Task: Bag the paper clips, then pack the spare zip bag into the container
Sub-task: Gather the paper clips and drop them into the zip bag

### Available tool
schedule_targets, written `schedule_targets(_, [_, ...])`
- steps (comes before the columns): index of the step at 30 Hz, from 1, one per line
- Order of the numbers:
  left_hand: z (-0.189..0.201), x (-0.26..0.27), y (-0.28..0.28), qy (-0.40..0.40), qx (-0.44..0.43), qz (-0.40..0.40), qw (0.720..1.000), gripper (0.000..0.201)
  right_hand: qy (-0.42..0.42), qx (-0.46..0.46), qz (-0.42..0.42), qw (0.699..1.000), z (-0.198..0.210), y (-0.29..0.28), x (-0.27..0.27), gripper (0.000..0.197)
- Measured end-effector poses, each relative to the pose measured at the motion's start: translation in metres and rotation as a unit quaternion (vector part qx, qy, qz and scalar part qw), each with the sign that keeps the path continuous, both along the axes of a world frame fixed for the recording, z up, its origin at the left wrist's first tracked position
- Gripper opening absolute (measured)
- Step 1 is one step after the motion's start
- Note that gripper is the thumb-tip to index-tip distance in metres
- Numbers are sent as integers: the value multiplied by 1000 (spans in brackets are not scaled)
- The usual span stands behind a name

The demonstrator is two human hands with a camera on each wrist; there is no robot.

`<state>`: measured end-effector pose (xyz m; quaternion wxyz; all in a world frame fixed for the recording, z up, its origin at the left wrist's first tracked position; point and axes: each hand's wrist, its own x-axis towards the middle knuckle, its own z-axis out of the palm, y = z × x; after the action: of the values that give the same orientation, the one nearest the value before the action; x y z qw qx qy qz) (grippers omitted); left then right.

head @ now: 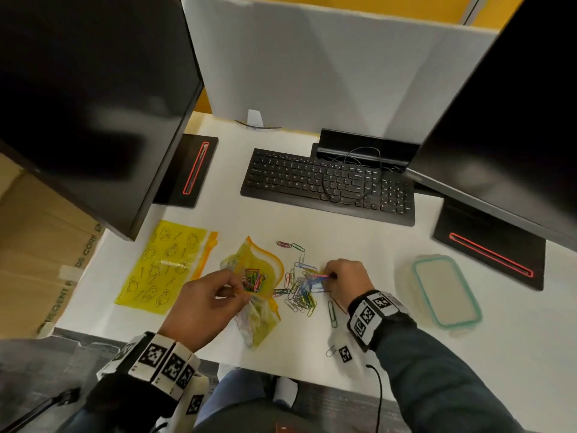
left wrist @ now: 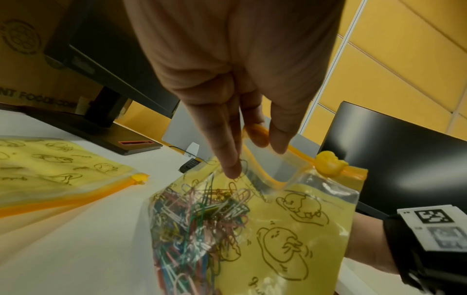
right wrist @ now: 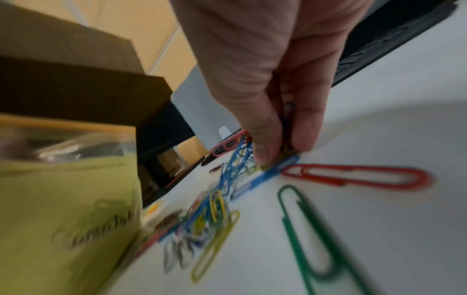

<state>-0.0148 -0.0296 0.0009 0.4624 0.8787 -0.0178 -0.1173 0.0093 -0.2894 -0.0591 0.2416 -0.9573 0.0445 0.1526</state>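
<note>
A yellow zip bag [head: 260, 270] [left wrist: 290, 229] stands open in the middle of the desk with several coloured paper clips [left wrist: 197, 215] inside. My left hand [head: 206, 304] [left wrist: 252, 151] pinches its orange rim and holds the mouth open. Just right of the bag lies a loose pile of paper clips [head: 301, 292] [right wrist: 209, 209]. My right hand [head: 346, 278] [right wrist: 278, 147] pinches a small bunch of clips at the pile's far edge. A spare yellow zip bag [head: 162, 267] [left wrist: 58, 169] lies flat at the left. The lidded container [head: 445, 292] sits at the right.
A black keyboard [head: 327, 185] lies behind the clips. Two monitors [head: 87, 98] [head: 515, 114] overhang the desk [head: 359, 242] at both sides on black bases. A green clip [right wrist: 303, 235] and a red clip [right wrist: 353, 175] lie apart near my right wrist. A cardboard box [head: 34, 254] stands at the left.
</note>
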Motion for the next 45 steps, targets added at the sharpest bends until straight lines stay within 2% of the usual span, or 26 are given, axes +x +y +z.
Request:
schedule_targets(3, [0, 0, -1, 6, -2, -7, 1000, 18, -12, 43, -57, 997, 6, -8, -1, 11])
schedule_targets(10, [3, 1, -1, -4, 20, -42, 999, 18, -41, 99, -95, 990, 54, -19, -1, 11])
schedule_targets(14, [0, 2, 0, -15, 31, -53, 998, 17, -90, 121, -39, 988, 101, 10, 1, 10])
schedule_targets(17, [0, 2, -1, -26, 35, -60, 997, 16, -93, 70, 59, 991, 114, 46, 9, 15])
schedule_targets(20, [1, 1, -1, -37, 31, -65, 997, 17, -62, -2, 152, 986, 108, 81, 13, 21])
schedule_targets(22, [2, 0, 0, -37, 29, -64, 997, 17, -44, -15, 179, 983, 105, 91, 12, 27])
schedule_targets(25, [3, -1, 2, -37, 31, -60, 997, 17, -44, 33, 116, 992, 105, 75, 6, 31])
schedule_targets(27, [3, -2, 3, -34, 35, -54, 997, 15, -26, 30, 64, 997, 98, 48, -4, 18])
schedule_targets(29, [3, -2, 2, -28, 35, -48, 998, 14, 37, -11, 49, 998, 81, 19, -22, 9])
schedule_targets(32, [2, -3, 2, -21, 30, -42, 998, 15, 168, -38, 57, 983, 52, -8, -58, 23])
schedule_targets(35, [2, -2, 2, -12, 19, -38, 999, 15, 230, -28, 57, 971, 27, -9, -76, 32])
schedule_targets(40, [2, -2, 2, -9, 22, -35, 999, 14, 214, -27, 57, 975, 8, 4, -56, 36])
schedule_targets(43, [2, -2, 3, -4, 16, -28, 999, 15, 140, -11, 5, 990, 4, 8, -37, 34])
schedule_targets(45, [2, -3, 3, 0, 10, -23, 1000, 16, 77, 10, -40, 996, 3, 7, -29, 25])
